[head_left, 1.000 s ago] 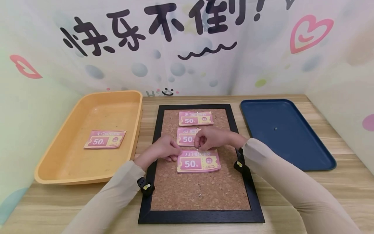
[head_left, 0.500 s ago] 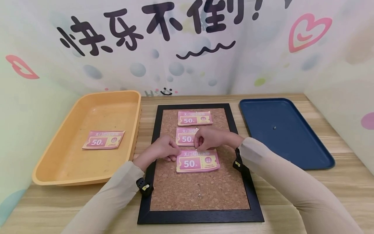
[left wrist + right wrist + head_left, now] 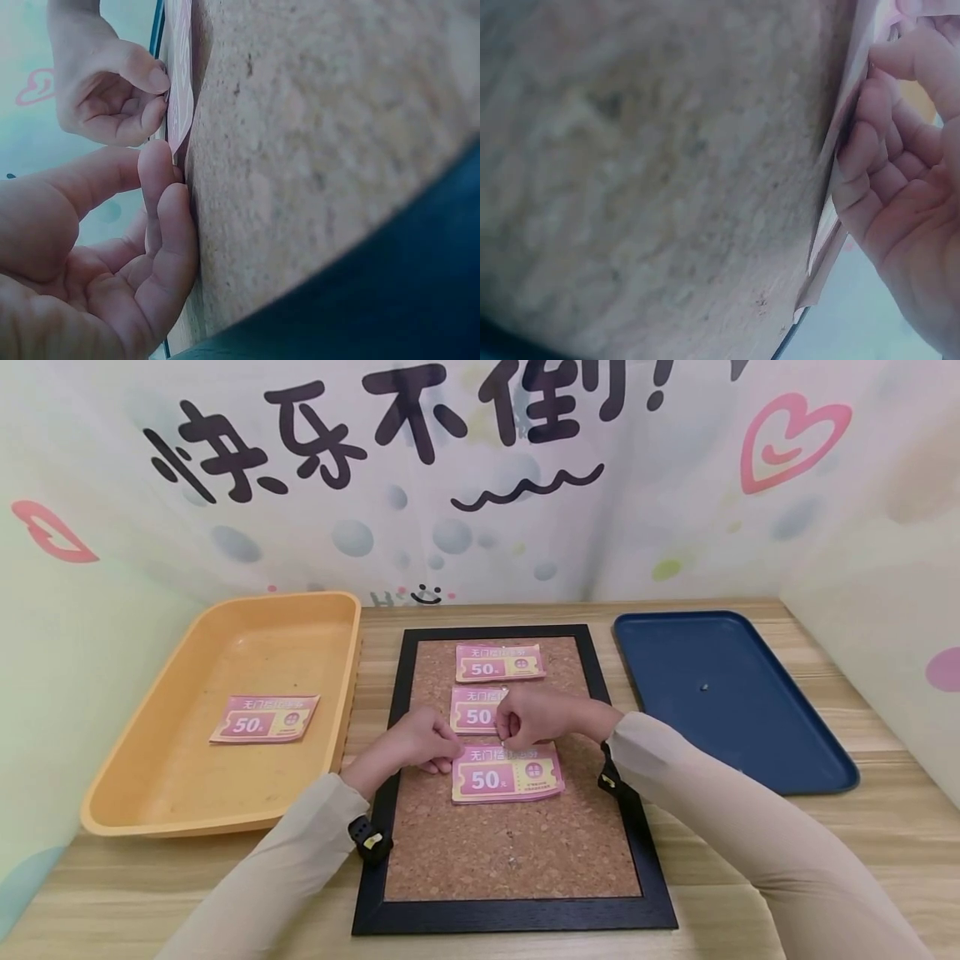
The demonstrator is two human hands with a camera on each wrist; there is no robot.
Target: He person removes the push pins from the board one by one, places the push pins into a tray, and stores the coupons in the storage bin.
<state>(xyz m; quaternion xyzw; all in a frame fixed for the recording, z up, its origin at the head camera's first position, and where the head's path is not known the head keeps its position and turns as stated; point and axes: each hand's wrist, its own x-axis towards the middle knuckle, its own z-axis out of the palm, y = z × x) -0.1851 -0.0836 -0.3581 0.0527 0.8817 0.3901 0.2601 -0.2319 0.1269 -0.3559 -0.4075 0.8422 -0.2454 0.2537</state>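
On the framed cork board (image 3: pixel 442 852) lie three pink-and-yellow paper coupons marked 50, one above another. My left hand (image 3: pixel 423 739) pinches the upper left corner of the lowest coupon (image 3: pixel 487 781) between thumb and forefinger, as the left wrist view shows. At that coupon's top edge my right hand (image 3: pixel 540 718) pinches a small clear pushpin (image 3: pixel 503 744), mostly hidden by the fingertips. The same hand covers the right part of the middle coupon (image 3: pixel 472 718). The top coupon (image 3: pixel 498 668) lies flat near the board's far edge.
A yellow bin (image 3: pixel 187 793) at the left holds one more coupon (image 3: pixel 262 720). To the right stands a blue tray (image 3: pixel 720 735) with a small pushpin (image 3: pixel 703 687) on it. A printed cloth (image 3: pixel 450 568) hangs behind the wooden table (image 3: pixel 885 877).
Both hands stay at the lowest coupon with hardly any movement. The head view has shifted slightly, so everything appears a little further left.
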